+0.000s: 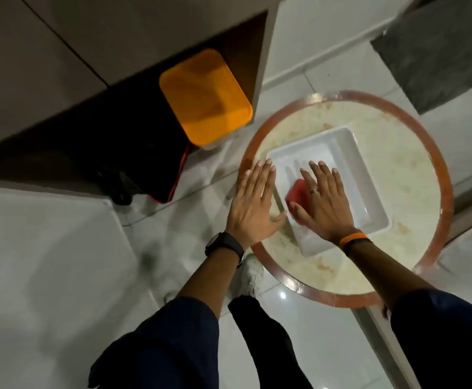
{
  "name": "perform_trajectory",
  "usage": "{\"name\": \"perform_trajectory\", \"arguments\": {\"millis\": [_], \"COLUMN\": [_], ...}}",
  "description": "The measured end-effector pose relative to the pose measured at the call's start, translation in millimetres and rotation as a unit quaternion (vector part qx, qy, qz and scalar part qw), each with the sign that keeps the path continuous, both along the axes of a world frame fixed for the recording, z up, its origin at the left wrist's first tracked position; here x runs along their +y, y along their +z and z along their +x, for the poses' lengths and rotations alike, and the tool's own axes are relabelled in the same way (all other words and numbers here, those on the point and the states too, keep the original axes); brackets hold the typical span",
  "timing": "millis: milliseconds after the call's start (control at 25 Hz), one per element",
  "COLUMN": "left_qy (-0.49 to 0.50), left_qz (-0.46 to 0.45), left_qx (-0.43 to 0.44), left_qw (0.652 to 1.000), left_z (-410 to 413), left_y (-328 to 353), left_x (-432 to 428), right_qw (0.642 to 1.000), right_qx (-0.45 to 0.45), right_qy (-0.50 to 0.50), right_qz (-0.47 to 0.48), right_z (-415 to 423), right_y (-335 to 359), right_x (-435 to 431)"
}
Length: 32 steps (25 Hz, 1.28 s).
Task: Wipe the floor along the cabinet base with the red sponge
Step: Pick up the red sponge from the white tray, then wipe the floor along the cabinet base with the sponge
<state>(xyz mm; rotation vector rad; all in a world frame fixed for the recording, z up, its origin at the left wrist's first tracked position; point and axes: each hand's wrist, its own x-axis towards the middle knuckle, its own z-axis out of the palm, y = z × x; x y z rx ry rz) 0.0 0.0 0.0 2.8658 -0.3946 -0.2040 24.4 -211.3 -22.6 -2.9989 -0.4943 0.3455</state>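
The red sponge [297, 193] lies in a white plastic tray [358, 175] on a round table [414, 169] with a copper-coloured rim. My right hand [323, 203] lies flat over the sponge with fingers spread, covering most of it; the thumb touches its near edge. My left hand [254, 203] hovers flat and empty over the table's left rim, fingers together, next to the tray. The cabinet base [60, 169] and the dark recess under it are at the left, above the pale tiled floor [178, 237].
An orange-lidded container [205, 98] stands on the floor at the cabinet's open recess. A black item with a red cord [173, 189] sits in the shadow below. A white panel [46, 262] fills the lower left. My shoe [250, 273] is beside the table.
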Motion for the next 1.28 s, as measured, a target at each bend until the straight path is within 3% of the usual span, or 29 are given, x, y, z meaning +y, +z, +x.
{"name": "perform_trajectory", "arguments": {"millis": [120, 240, 440, 600, 760, 840, 960, 1120, 1280], "left_qy": [0.004, -0.008, -0.019, 0.007, 0.046, 0.059, 0.089, 0.103, 0.081], "left_qz": [-0.017, 0.006, 0.028, -0.008, 0.041, 0.076, 0.13, 0.239, 0.344], "left_qx": [0.05, 0.079, 0.071, 0.046, 0.039, 0.066, 0.127, 0.267, 0.362], "left_qw": [0.999, 0.997, 0.997, 0.999, 0.997, 0.993, 0.979, 0.928, 0.862], "left_z": [-4, -9, -4, -6, -23, -48, -110, -204, -230], "left_y": [-33, -51, -51, -43, -45, -54, -89, -176, -251], "left_x": [-20, -27, -21, 6, 83, 132, 210, 319, 382], "right_qw": [0.998, 0.997, 0.999, 0.988, 0.95, 0.933, 0.915, 0.892, 0.817], "right_qx": [0.067, 0.078, 0.005, 0.007, -0.108, -0.102, 0.018, 0.24, 0.413], "right_qy": [-0.007, -0.026, -0.037, -0.121, -0.167, -0.154, -0.143, -0.148, -0.202], "right_qz": [-0.011, 0.01, 0.04, 0.098, 0.242, 0.309, 0.378, 0.354, 0.348], "right_z": [-12, -25, -19, -7, -33, -62, -113, -179, -212], "right_y": [-37, -51, -47, -16, 21, 18, -46, -197, -320], "right_x": [-23, -23, -12, 4, 64, 116, 205, 328, 418]}}
